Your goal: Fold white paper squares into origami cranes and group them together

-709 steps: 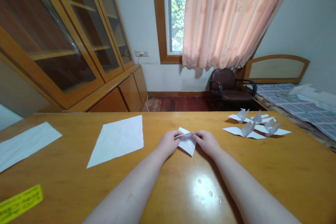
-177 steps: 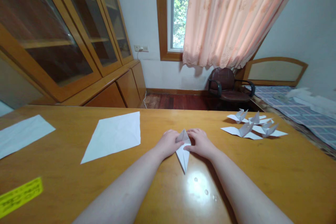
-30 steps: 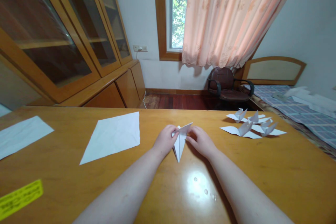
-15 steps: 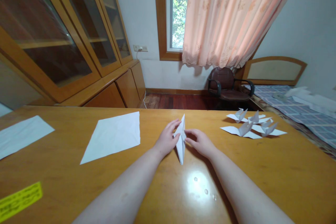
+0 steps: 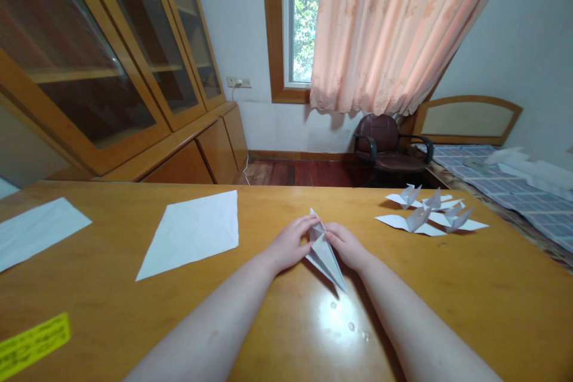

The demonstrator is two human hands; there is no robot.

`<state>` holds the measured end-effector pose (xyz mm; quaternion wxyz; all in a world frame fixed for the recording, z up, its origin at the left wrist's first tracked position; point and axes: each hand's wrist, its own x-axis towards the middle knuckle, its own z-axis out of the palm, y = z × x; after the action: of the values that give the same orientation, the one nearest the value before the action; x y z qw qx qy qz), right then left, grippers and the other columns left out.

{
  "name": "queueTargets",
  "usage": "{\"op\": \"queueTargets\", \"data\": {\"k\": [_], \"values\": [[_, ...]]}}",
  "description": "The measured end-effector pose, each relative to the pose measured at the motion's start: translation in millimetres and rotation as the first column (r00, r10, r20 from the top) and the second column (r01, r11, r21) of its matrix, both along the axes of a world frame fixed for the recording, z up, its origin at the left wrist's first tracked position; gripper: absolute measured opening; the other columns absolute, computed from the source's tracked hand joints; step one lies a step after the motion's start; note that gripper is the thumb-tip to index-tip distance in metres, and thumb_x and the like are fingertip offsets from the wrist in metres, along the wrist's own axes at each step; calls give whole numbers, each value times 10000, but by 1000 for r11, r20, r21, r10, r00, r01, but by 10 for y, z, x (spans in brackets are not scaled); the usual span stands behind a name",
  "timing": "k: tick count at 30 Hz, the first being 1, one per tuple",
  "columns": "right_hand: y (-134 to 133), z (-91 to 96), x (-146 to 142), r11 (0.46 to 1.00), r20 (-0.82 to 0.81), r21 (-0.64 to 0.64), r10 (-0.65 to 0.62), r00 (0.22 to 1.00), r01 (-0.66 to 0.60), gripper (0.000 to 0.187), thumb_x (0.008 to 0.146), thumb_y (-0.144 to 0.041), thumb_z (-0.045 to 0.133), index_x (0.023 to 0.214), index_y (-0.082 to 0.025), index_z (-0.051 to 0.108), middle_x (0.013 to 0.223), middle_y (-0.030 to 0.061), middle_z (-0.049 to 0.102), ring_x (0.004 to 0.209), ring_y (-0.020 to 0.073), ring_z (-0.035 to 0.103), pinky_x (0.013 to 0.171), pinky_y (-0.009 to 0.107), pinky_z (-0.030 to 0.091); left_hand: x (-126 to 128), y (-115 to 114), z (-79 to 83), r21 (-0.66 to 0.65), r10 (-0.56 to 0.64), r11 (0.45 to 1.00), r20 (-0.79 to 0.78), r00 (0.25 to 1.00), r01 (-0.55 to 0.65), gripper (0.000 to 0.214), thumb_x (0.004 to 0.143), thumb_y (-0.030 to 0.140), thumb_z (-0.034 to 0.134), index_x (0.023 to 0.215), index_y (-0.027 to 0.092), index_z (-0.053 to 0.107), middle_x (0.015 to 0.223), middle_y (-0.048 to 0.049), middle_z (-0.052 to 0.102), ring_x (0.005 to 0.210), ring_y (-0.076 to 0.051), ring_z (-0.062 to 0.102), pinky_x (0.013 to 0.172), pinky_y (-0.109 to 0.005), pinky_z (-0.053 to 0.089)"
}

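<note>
A narrow, pointed piece of folded white paper is between my two hands over the middle of the wooden table. Its long tip points toward me and to the right, tilted off the tabletop. My left hand grips its left side, fingers on the far part and thumb on the near edge. On the right side, my right hand pinches the paper near its upper middle with thumb and curled fingers. The undersides of the fingers are hidden.
Several folded paper cranes stand at the table's far right. A flat white paper sheet lies left of my hands, with another white sheet farther left. A yellow note sits at the near left. Beyond the table is a chair.
The folded paper has turned so its near tip swings to the right and lifts. My right hand has closed onto it; before, its fingers were only beside the edge.
</note>
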<state>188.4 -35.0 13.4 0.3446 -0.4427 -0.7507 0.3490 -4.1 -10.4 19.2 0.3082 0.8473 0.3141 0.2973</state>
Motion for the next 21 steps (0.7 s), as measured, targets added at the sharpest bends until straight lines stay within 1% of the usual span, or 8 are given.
{"op": "queueTargets", "data": {"k": [4,8,11,15,18,21], "values": [[-8,23,-18,1000,18,-20,6,1000,-6,462,882,-516,369,817,-154,649,818,52,639,801,194,567,748,289,434,-9,32,-69,28,84,996,-17,996,-84,487,799,257,576,1273,213,473,1366,-100,431,1272,-207,389,1086,-404,305],[-8,37,-52,997,83,-62,-49,995,55,372,876,-433,421,791,-144,639,735,29,616,697,163,543,649,253,414,-12,49,-103,-9,184,983,-51,982,-185,546,779,270,591,1300,191,446,1433,-122,324,1324,-234,312,1104,-419,265],[-5,32,-72,991,139,-66,-102,985,112,305,862,-370,449,772,-146,635,710,20,610,667,151,531,620,245,395,-10,59,-112,-42,238,969,-78,968,-242,578,767,268,598,1314,192,429,1447,-122,298,1335,-243,291,1109,-429,250],[4,14,-78,982,202,-46,-170,964,183,277,839,-355,475,723,-151,623,679,14,604,637,147,522,578,241,369,-5,64,-111,-48,250,966,-106,963,-256,574,755,245,601,1305,197,442,1432,-121,331,1332,-242,298,1110,-434,245],[11,4,-69,984,176,-51,-156,972,168,300,856,-365,448,743,-152,626,684,18,614,648,151,529,581,245,374,-4,62,-109,-55,237,968,-102,966,-243,518,786,279,581,1283,180,471,1404,-126,378,1313,-237,330,1105,-430,255],[9,6,-57,988,133,-58,-136,982,144,348,878,-389,410,750,-146,623,680,21,615,643,148,526,575,244,374,-8,61,-108,-68,220,972,-77,972,-225,421,847,340,513,1240,189,516,1372,-116,429,1280,-229,377,1091,-433,277]]}}
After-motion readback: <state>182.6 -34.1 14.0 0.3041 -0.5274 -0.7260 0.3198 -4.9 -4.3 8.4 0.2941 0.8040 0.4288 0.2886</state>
